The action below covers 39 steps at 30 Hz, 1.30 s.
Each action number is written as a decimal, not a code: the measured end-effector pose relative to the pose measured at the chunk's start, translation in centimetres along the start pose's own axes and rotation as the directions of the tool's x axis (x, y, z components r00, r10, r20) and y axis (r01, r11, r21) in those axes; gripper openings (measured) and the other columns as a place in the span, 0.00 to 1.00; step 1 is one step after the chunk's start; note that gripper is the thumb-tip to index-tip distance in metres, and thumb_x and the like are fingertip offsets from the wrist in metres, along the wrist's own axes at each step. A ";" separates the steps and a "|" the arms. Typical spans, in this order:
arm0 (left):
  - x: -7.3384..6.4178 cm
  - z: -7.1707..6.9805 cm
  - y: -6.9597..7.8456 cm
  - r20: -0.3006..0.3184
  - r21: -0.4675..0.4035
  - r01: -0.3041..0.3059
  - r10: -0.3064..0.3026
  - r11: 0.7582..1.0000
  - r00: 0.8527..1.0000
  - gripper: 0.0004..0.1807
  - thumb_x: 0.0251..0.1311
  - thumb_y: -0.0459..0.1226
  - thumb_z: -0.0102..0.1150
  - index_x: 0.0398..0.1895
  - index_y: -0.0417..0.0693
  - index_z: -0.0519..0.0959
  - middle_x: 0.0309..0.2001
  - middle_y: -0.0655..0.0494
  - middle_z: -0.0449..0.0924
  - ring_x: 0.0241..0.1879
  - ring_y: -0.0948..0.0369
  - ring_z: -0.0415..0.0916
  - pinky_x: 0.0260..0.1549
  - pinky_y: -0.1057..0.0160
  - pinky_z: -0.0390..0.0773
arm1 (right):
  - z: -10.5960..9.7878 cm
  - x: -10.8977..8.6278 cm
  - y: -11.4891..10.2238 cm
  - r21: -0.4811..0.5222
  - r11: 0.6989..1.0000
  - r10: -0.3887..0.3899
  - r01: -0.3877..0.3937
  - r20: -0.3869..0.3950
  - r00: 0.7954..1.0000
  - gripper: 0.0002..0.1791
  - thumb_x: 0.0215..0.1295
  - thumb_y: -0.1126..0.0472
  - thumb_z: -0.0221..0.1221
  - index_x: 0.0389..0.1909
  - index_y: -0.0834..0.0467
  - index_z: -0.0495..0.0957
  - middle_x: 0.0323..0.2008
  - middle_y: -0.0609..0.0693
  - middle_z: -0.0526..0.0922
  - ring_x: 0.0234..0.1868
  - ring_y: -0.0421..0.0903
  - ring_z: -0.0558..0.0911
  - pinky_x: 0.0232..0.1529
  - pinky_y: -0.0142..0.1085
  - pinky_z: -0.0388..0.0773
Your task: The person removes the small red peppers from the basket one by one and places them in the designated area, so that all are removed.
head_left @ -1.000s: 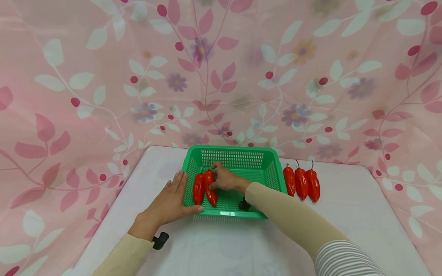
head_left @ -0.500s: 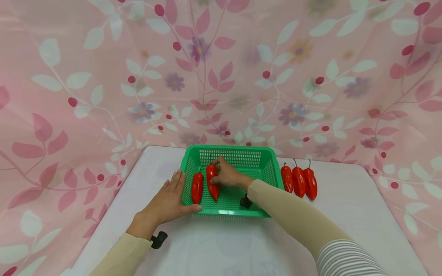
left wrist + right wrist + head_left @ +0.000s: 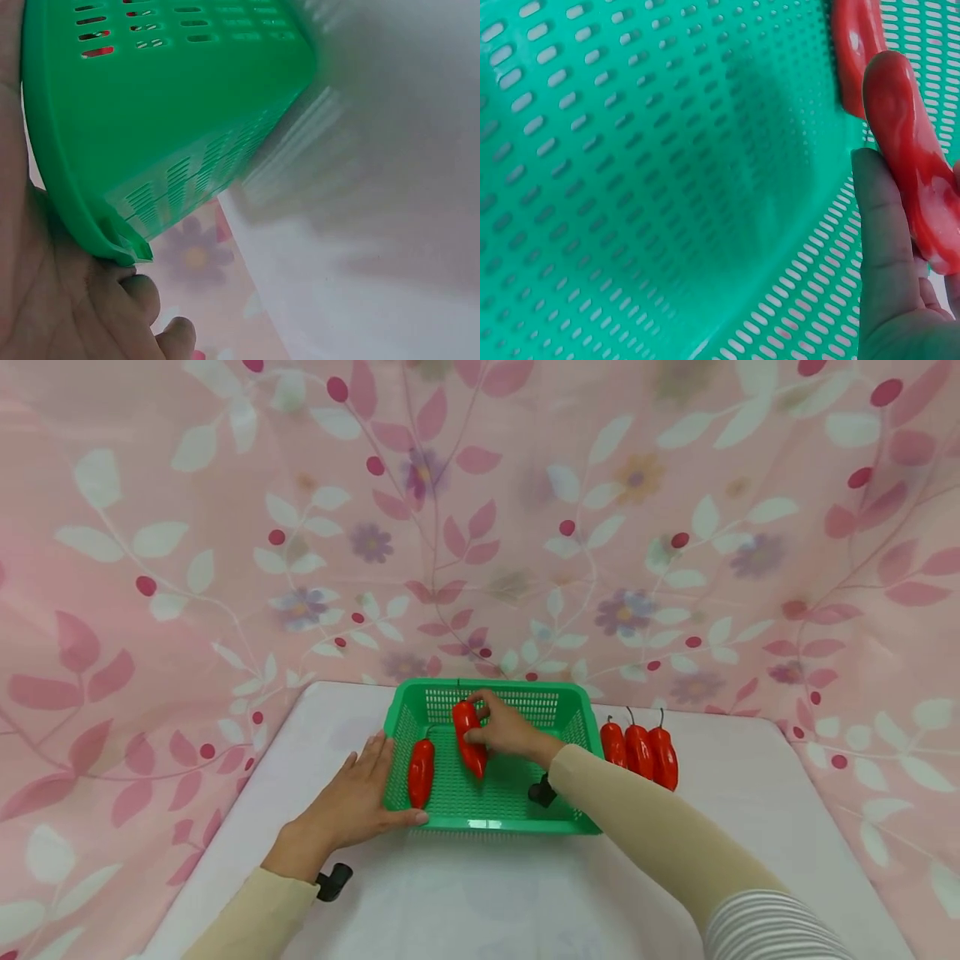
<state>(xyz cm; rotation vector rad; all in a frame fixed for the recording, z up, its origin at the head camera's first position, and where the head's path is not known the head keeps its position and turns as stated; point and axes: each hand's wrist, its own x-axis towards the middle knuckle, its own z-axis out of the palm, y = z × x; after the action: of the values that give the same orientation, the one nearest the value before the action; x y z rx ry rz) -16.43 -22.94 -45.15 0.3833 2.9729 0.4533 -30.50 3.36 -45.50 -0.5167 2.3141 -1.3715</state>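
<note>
My right hand (image 3: 506, 727) pinches a red chili pepper (image 3: 469, 739) between thumb and fingers, inside a green plastic basket (image 3: 487, 824). In the right wrist view that pepper (image 3: 911, 150) appears raised above the perforated floor, its stem end out of sight. A second red pepper (image 3: 422, 772) lies along the basket's left side, stem toward the back. My left hand (image 3: 341, 806) rests on the left rim, fingers straight along the side and thumb at the front corner. The left wrist view shows its palm (image 3: 60, 300) against the basket's outer rim (image 3: 56, 172).
To the right of the basket, several red peppers (image 3: 639, 750) lie side by side on the white tabletop (image 3: 750, 827), partly hidden by my right forearm (image 3: 637, 827). Behind the table hangs a pink floral cloth (image 3: 517, 527).
My right hand has lifted the pepper off the basket floor and carried it slightly right and back, away from the other pepper. The left hand stays on the rim.
</note>
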 end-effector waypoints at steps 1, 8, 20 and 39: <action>0.0 0.0 0.0 0.005 0.005 0.007 -0.007 1.000 1.000 0.76 0.51 0.81 0.56 0.84 0.31 0.47 0.85 0.35 0.42 0.84 0.38 0.43 0.80 0.35 0.50 | -0.2 -0.1 -0.2 0.004 1.000 0.003 -0.003 -0.002 1.000 0.37 0.69 0.64 0.67 0.75 0.54 0.63 0.60 0.62 0.76 0.46 0.57 0.86 0.40 0.54 0.91; 0.0 -0.1 -0.1 0.007 0.003 0.024 -0.024 1.000 1.000 0.76 0.52 0.80 0.57 0.84 0.31 0.47 0.85 0.34 0.43 0.84 0.36 0.43 0.80 0.33 0.50 | -1.6 -1.0 -1.5 0.046 0.999 0.006 -0.005 -0.017 1.000 0.37 0.70 0.66 0.65 0.76 0.52 0.63 0.62 0.63 0.75 0.50 0.60 0.85 0.39 0.53 0.91; 0.1 0.2 -0.1 0.001 -0.017 0.025 -0.025 1.000 1.000 0.76 0.51 0.80 0.58 0.84 0.31 0.46 0.85 0.35 0.42 0.84 0.37 0.42 0.80 0.34 0.49 | -4.1 -2.3 -2.0 0.102 0.995 0.025 -0.018 -0.071 0.997 0.37 0.70 0.65 0.66 0.77 0.50 0.63 0.65 0.62 0.73 0.55 0.64 0.83 0.37 0.49 0.91; 0.0 0.7 0.0 -0.008 -0.013 0.016 -0.016 1.000 1.000 0.76 0.51 0.80 0.59 0.84 0.32 0.46 0.86 0.37 0.42 0.84 0.38 0.42 0.80 0.35 0.50 | -9.0 -5.7 -0.9 0.193 0.981 -0.002 0.028 -0.133 0.991 0.38 0.71 0.66 0.64 0.78 0.51 0.60 0.69 0.64 0.68 0.60 0.66 0.80 0.43 0.51 0.91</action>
<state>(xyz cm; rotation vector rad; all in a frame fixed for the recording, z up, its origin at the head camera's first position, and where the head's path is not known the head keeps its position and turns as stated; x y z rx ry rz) -16.37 -22.76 -45.82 0.3573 2.9770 0.4730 -30.13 12.48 -39.88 -0.3934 2.2478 -1.6640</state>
